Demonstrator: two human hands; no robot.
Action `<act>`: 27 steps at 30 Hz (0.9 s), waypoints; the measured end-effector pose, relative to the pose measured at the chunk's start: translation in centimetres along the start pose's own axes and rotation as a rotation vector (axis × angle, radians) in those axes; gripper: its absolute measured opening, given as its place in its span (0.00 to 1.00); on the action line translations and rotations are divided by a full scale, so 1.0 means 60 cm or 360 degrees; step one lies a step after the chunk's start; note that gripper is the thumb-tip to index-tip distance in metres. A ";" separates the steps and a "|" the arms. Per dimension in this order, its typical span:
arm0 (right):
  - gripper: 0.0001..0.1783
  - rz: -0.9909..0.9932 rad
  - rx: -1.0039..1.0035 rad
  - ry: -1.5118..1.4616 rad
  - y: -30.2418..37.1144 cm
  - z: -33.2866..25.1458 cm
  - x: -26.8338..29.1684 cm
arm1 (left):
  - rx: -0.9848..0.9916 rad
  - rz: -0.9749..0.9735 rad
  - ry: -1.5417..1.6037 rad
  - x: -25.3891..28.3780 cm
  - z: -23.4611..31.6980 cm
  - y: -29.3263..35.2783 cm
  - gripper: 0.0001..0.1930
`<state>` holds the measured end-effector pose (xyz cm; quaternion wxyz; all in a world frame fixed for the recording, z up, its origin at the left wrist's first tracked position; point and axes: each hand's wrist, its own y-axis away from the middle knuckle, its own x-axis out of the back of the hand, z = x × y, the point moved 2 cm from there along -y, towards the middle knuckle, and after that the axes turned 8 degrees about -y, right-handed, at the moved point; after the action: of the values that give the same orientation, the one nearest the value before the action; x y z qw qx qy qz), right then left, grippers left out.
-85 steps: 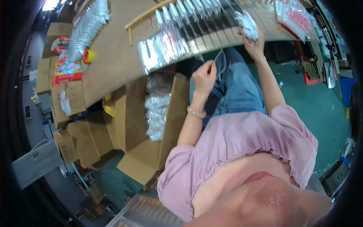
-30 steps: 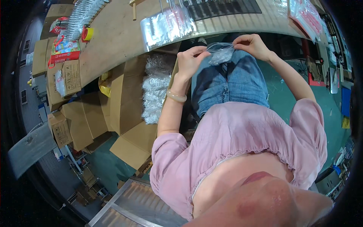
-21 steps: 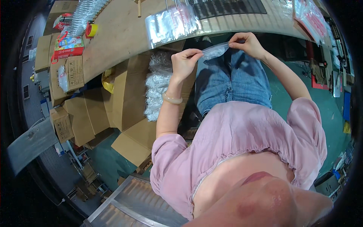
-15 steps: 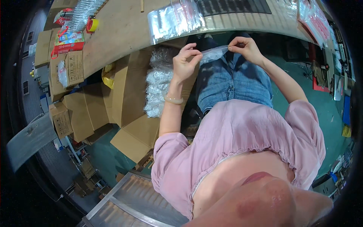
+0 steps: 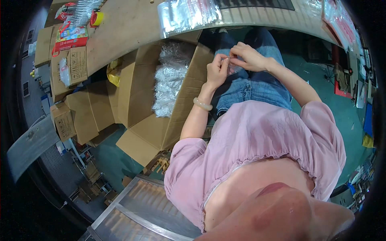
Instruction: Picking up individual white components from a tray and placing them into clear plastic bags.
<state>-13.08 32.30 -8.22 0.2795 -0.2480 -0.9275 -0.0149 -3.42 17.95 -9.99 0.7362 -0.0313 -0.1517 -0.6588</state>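
Note:
Over my lap, just past the table's near edge, my hands have come together at a small clear plastic bag (image 5: 234,69). My left hand (image 5: 217,72) has its fingers pinched on the bag's left part. From the other side my right hand (image 5: 250,58) also pinches it, fingertips close to those of the left. Most of the bag is hidden behind the fingers, and its contents cannot be made out. Left of my forearm, an open cardboard box (image 5: 138,90) holds a pile of clear plastic packets (image 5: 169,82).
On the table (image 5: 120,38) lie a stack of clear bags (image 5: 187,16), a dark mat (image 5: 257,3) and, at the right, more bags with red edges (image 5: 339,24). A yellow tape roll (image 5: 97,18) and a red carton (image 5: 72,38) are at the far left. Behind me stands a metal-framed surface (image 5: 148,205).
My hands were apart with the bag stretched between them. They have now drawn together, the left moving right, and the bag is bunched between the fingers.

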 end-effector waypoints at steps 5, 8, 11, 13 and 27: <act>0.07 0.0057 0.0009 -0.0211 0.000 -0.007 -0.004 | -0.0110 0.0034 -0.0088 0.018 0.010 0.009 0.06; 0.07 0.0033 -0.0039 -0.0269 0.002 -0.015 0.014 | -0.0097 0.0209 -0.0093 0.059 0.016 0.022 0.06; 0.06 0.0062 0.0007 -0.0302 0.005 -0.016 0.016 | -0.0066 0.0293 -0.0160 0.101 0.027 0.048 0.06; 0.05 0.0138 0.0118 -0.0310 0.012 -0.015 0.018 | -0.0045 0.0409 -0.0309 0.132 0.046 0.066 0.06; 0.04 0.0205 -0.0105 -0.0544 0.006 -0.026 0.008 | -0.0764 0.1261 -0.1605 0.160 0.107 -0.184 0.09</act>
<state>-12.47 32.57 -6.67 0.1099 -0.3147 -0.9427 0.0149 -14.55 8.91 -3.04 0.7338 -0.5497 -0.3029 -0.2601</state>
